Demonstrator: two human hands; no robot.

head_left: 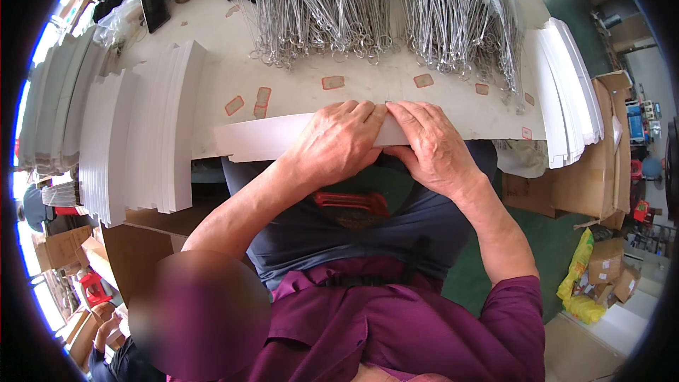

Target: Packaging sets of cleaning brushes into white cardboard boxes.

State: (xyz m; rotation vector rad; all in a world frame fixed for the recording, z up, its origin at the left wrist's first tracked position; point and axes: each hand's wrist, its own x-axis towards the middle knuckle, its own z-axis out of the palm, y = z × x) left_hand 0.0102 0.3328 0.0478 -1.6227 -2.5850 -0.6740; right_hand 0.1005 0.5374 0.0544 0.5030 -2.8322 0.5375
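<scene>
Two-handed handling of a long, narrow, white cardboard piece (258, 136) at the near edge of a pale, worn counter (382, 85). The left hand (339, 134), fingers bent over the far side, has its grip closed on the piece toward its right portion. The right hand (433, 141) is likewise closed at the right end, its thumb on the near side; the hands almost meet, and whether the piece is folded beneath them cannot be told. Its left portion is uncovered. Beyond lie two dense heaps of thin, silvery metal rods with looped ends: a left heap (332, 14) and a right heap (460, 21). Stacked white cardboard (180, 127) stands to the left, a further white cardboard stack (566, 92) to the right.

Possible faults, as judged: uneven finger pressure could crease or skew the thin card; with both hands at one end, the unsupported left portion could swing or dip over the edge; a wide movement of the left elbow could disturb the left stack, which juts past the counter; and looped ends, closely crowded, could snag if one rod were drawn out.
</scene>
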